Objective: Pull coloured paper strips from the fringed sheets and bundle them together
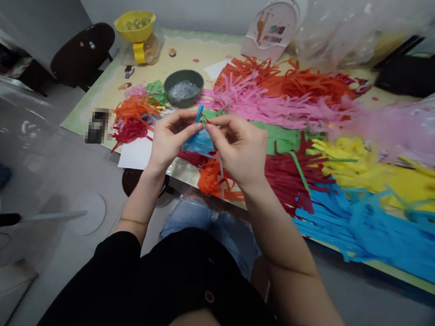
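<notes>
Over the table's front edge, my two hands meet with the fingertips pinched close together. My left hand is closed on a narrow blue strip whose end sticks up above the thumb and forefinger. My right hand is closed too, thumb against forefinger, at a thin reddish strand by the blue strip; what exactly it grips is too small to tell. Below the fingers hangs a light blue bunch; whether it joins the strip cannot be seen. An orange tassel-like bunch lies under my right wrist.
Fringed sheets cover the table's right side: red-orange, pink, green, dark red, yellow and blue. A dark bowl with clear contents stands behind my hands. Orange and red bunches, a yellow scale and white cap also sit there.
</notes>
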Available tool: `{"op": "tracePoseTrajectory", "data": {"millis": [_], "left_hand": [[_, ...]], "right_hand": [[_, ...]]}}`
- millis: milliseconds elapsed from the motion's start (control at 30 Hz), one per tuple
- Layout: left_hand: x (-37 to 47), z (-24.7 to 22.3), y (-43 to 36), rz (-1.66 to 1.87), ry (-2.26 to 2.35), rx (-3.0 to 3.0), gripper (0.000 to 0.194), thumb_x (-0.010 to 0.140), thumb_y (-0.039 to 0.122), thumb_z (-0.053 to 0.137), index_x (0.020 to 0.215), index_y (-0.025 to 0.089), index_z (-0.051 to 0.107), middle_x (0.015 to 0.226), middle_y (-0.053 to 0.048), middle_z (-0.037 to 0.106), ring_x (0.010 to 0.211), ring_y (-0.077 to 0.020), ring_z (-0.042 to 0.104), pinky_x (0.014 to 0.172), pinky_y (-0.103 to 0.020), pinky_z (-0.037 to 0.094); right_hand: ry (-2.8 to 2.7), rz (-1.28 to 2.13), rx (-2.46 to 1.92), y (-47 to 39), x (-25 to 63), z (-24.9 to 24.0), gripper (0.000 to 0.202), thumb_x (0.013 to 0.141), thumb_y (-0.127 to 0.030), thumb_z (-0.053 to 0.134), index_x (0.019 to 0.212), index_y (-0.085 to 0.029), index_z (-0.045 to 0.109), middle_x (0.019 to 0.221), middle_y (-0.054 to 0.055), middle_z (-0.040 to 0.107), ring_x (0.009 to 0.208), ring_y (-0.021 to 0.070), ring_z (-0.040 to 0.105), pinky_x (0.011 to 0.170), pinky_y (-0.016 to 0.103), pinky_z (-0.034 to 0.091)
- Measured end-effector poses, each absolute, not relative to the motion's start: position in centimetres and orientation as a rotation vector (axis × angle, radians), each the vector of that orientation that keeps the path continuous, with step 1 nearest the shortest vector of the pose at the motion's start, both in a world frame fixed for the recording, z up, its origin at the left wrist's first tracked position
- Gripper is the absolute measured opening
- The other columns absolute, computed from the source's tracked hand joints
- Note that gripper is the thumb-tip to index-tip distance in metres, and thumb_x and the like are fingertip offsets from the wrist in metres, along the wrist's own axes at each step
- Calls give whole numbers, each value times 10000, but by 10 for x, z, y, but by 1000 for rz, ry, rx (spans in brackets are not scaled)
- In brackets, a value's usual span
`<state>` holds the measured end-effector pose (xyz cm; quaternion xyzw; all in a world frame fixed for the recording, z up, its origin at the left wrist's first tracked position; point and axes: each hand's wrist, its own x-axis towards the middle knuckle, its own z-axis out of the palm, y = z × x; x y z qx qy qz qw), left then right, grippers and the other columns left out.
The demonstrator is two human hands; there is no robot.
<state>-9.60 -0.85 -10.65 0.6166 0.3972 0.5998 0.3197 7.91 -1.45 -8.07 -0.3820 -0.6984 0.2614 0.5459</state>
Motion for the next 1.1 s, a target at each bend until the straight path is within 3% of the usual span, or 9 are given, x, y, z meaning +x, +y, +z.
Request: {"op": "tracePoseTrajectory", "data": {"millis": [233, 333, 433, 600, 733, 867, 933, 1000, 1100], "left_hand": [[-87, -111, -12, 1592, 1122, 1709, 338, 895, 554, 787, 1046, 253, 762, 1010, -16, 794, 904, -179, 774, 839, -351, 651], [-82, -109, -17, 1597, 1184, 1880, 265, 957, 488, 736, 1045, 239, 761, 1020, -27, 795, 927, -170, 766, 854, -336, 633], [-79, -106, -27, 1555, 1287, 2122, 157, 1013, 360, 676, 1036, 224, 751, 998, -32, 789, 939, -158, 749, 874, -319, 607], [-76, -126, -46, 1323, 1466, 2316, 130, 1025, 307, 649, 1035, 194, 713, 978, -56, 776, 955, -178, 733, 892, -323, 590], [-87, -154, -47, 966, 1442, 2178, 119, 998, 275, 667, 1019, 178, 733, 1021, -84, 787, 974, -200, 740, 911, -345, 591], [-135, -160, -10, 773, 1282, 2008, 150, 943, 346, 721, 981, 216, 785, 1001, -39, 816, 929, -194, 755, 876, -337, 600], [-172, -159, 24, 931, 1503, 1943, 250, 997, 362, 600, 908, 195, 763, 945, -58, 802, 914, -213, 738, 890, -378, 586], [-210, -158, 62, 1098, 1897, 1874, 192, 957, 285, 609, 841, 182, 722, 944, -97, 782, 1004, -264, 709, 1017, -454, 527], [-252, -155, 115, 1012, 2166, 1895, 155, 868, 269, 720, 748, 189, 664, 970, -142, 770, 1170, -342, 640, 1155, -549, 408]], "right_hand": [[-1631, 686, -957, -16, 88, -79, 162, 943, -316, 699, 836, -197, 725, 582, -48, 586, 514, 91, 496, 551, 256, 387], [-1586, 863, -957, -12, 89, -81, 189, 930, -402, 738, 932, -213, 723, 562, -62, 586, 487, 96, 507, 537, 257, 407], [-1497, 1182, -883, -6, 91, -87, 391, 866, -563, 785, 1047, -225, 713, 565, -64, 610, 441, 103, 517, 468, 247, 416], [-1430, 1310, -911, 0, 94, -107, 492, 729, -659, 864, 807, -197, 711, 587, -20, 641, 413, 92, 512, 396, 231, 377], [-1232, 1275, -917, 11, 97, -129, 480, 783, -690, 811, 861, -238, 667, 663, -13, 652, 491, 129, 600, 419, 243, 441], [-1148, 1229, -831, 28, 98, -145, 441, 857, -693, 746, 964, -279, 641, 640, -50, 566, 496, 121, 567, 530, 290, 564], [-1159, 1154, -805, 32, 98, -147, 451, 857, -708, 740, 977, -282, 654, 613, -65, 519, 467, 106, 506, 564, 309, 596], [-1185, 1100, -800, 33, 95, -146, 470, 850, -734, 732, 972, -285, 661, 601, -68, 505, 456, 103, 476, 579, 325, 613], [-1206, 1063, -810, 32, 88, -143, 483, 844, -755, 723, 941, -285, 667, 596, -64, 512, 453, 108, 483, 591, 339, 627]]}}
